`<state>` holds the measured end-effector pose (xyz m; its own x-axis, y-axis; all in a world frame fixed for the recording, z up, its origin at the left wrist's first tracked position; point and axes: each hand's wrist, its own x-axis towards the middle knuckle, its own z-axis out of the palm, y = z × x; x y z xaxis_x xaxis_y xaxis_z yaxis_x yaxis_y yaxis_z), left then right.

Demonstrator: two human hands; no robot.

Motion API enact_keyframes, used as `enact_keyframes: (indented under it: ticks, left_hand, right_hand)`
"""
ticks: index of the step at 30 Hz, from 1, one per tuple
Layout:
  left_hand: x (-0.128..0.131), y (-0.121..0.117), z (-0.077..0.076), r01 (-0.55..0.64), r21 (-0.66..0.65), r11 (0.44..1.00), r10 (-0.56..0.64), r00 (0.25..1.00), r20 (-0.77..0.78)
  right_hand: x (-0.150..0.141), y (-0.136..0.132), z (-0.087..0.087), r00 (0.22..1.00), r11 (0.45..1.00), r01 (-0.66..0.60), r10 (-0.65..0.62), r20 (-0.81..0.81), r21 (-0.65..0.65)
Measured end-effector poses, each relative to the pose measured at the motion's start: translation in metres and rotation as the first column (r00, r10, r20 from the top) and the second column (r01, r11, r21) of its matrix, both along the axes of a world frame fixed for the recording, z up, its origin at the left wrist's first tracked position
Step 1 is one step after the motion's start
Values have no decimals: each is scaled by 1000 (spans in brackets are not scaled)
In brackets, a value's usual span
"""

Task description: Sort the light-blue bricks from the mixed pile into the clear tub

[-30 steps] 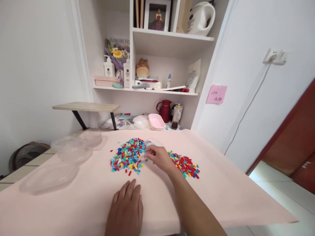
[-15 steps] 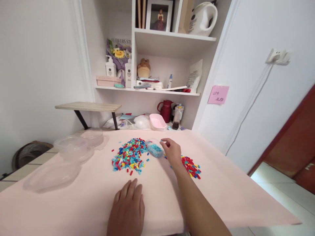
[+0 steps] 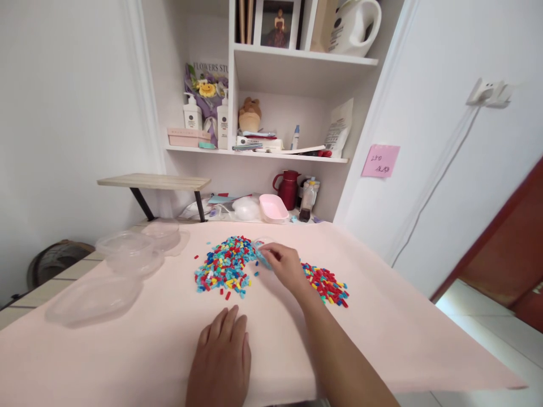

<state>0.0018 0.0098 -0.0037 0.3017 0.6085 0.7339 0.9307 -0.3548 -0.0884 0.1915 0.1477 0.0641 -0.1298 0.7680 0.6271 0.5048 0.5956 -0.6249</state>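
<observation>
Toward the left edge, clear plastic containers [image 3: 94,299] stand on the pink-covered tabletop [image 3: 382,333]; they look light and thin-walled, likely to flex if squeezed, so the rim is the best hold. Left of centre lies a loose, mixed-colour pile of small pieces [image 3: 224,263], blue, red, yellow and green, with a few strays at its edges. Each piece seems hard plastic, very light and unlikely to break, but small and smooth enough to skid; a fingertip pinch across its long sides should suit it. Below that pile, at lower centre, the left hand [image 3: 220,359] rests palm down with no grip on anything. Just right of the pile sits a clear bowl [image 3: 264,239], with light blue showing inside; it would probably slide if nudged, and is best steadied by its rim. The right hand [image 3: 286,265] is over it, thumb and fingers drawn close together; whether a piece is between them I cannot tell. Right of that hand, a mostly red pile [image 3: 328,285] lies spread low, its outer pieces the easiest to pinch singly.
</observation>
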Motion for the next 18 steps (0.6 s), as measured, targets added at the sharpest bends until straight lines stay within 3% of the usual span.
enact_keyframes:
  ticks: [3,6,18]
  left_hand:
    - [0,0,-2,-10,-26,1000,11,1000,10]
    - [0,0,-2,-5,-15,1000,5,1000,14]
    - [-1,0,-2,2,-9,1000,-2,1000,9]
  right_hand:
    - [-10,-6,-6,941,956,-205,252,227,-209]
    - [-14,-8,-13,865,910,-238,358,353,-340]
    - [-21,-8,-17,811,850,-370,492,315,-374]
